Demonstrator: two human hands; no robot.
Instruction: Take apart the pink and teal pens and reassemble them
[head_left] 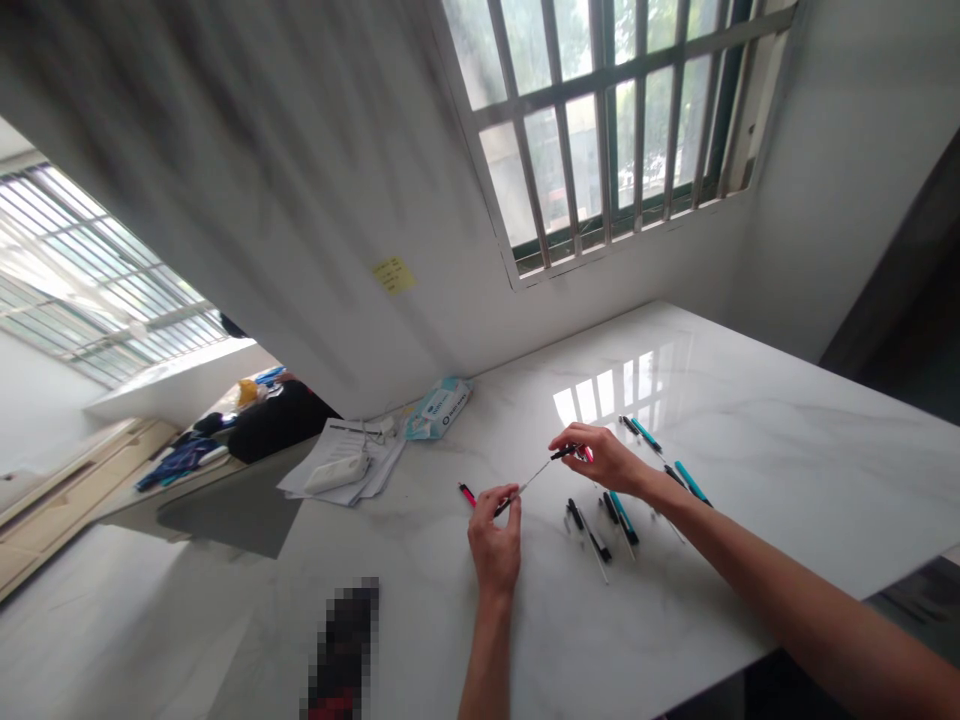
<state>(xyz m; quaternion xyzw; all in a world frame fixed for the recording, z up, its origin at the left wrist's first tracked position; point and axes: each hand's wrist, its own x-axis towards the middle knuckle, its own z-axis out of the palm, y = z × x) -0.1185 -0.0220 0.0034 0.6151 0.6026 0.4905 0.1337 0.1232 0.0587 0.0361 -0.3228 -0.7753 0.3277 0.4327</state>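
Note:
My left hand (pixel 495 540) is closed in a pinch on a black pen part (pixel 505 506). From it a thin pale pen refill (pixel 535 474) slants up toward my right hand (pixel 609 460). That hand pinches another black pen part (pixel 562 452), and a bit of pinkish red shows under its fingers. Whether the refill enters the right-hand part is too small to tell. Just beyond the left hand lies a red and black pen (pixel 467 494). Below the right hand are loose black pen parts (pixel 596 535), a teal barrel (pixel 622 518) and slim white refills (pixel 601 562).
Right of my right forearm lies another teal barrel (pixel 691 482), with one more teal piece (pixel 646 436) farther back. Toward the wall are a wet-wipes pack (pixel 440 408), papers (pixel 384 474) and a white device (pixel 337 473). The marble-patterned table (pixel 787 440) meets the wall below a barred window.

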